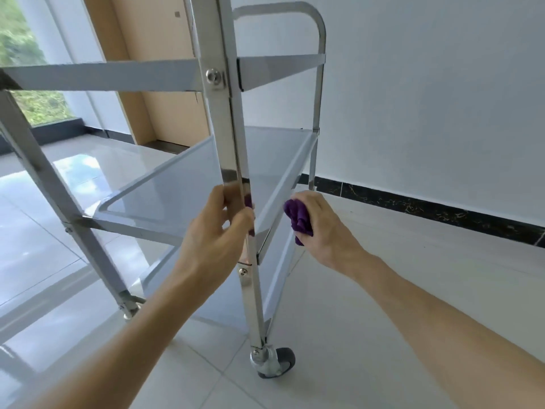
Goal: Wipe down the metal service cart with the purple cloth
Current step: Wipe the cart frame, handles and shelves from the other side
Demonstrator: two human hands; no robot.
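No readable text, labels or numbers anywhere

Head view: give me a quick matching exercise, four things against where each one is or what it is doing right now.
Things:
1. left hand
2. right hand
3. purple cloth
4. wheel

States:
A. on the tiled floor under the near post
B. bunched up against the middle shelf's edge
C. grips the cart's upright post
D. holds the cloth

Pairs: 1-C, 2-D, 3-B, 4-A
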